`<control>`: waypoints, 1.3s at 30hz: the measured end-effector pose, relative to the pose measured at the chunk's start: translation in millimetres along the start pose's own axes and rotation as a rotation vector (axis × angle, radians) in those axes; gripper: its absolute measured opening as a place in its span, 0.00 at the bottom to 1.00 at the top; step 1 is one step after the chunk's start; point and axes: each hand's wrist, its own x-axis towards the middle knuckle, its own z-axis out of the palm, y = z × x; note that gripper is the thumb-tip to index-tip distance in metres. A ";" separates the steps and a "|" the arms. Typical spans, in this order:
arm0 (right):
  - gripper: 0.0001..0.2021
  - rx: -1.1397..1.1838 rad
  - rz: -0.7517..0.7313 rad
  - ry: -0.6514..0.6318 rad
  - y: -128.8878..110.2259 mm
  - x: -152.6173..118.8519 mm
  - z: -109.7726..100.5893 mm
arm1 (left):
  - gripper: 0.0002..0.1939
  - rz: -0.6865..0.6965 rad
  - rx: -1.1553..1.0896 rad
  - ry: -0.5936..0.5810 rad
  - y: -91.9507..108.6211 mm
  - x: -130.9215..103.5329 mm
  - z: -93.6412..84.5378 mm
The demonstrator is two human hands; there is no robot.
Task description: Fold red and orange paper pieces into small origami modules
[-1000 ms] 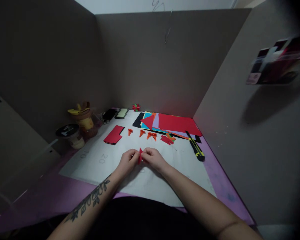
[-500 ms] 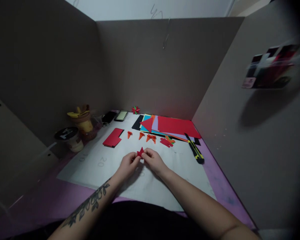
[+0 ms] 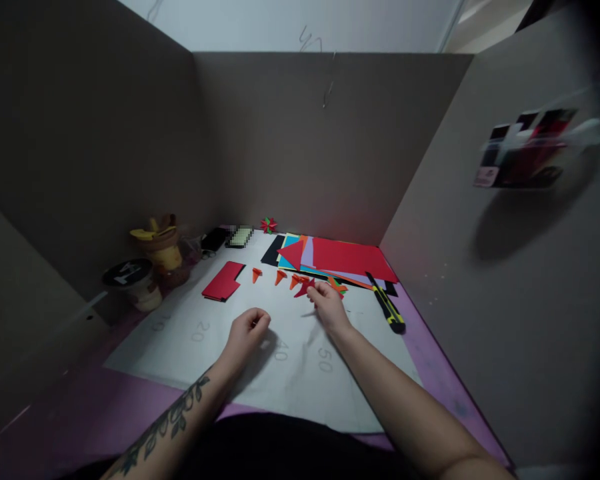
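My right hand [image 3: 330,308] pinches a folded red paper piece [image 3: 305,289] by its edge, above the white sheet. Close behind that piece is an orange folded paper piece [image 3: 295,282], partly covered by it. Two more orange pieces stand to the left, an orange cone [image 3: 280,276] and a farther orange cone [image 3: 257,274]. A green and orange paper scrap [image 3: 339,287] lies just beyond my right fingers, partly hidden by them. My left hand [image 3: 250,328] rests low over the sheet with its fingers curled in and nothing showing in them.
A stack of red paper [image 3: 224,281] lies at left, and coloured sheets [image 3: 353,257] at the back. At right is a utility knife [image 3: 391,311]. A paper star [image 3: 269,225], a phone [image 3: 215,239], a lidded cup [image 3: 133,283] and a pot [image 3: 163,247] stand near the walls.
My hands have parted. The right hand has carried the red folded piece right and away from me, toward the orange pieces. My left hand has let go and drawn back a little.
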 end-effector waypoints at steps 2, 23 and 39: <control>0.14 -0.096 -0.027 -0.089 3.0 8.7 9.3 | 0.11 -0.017 -0.025 0.018 -1.5 1.6 -1.0; 0.08 -0.705 0.038 -0.199 14.1 30.9 100.4 | 0.11 0.137 0.790 0.088 -22.8 68.9 -79.4; 0.04 -0.479 -0.315 -0.446 15.4 -24.6 66.6 | 0.12 0.225 0.509 0.377 21.6 70.8 -65.5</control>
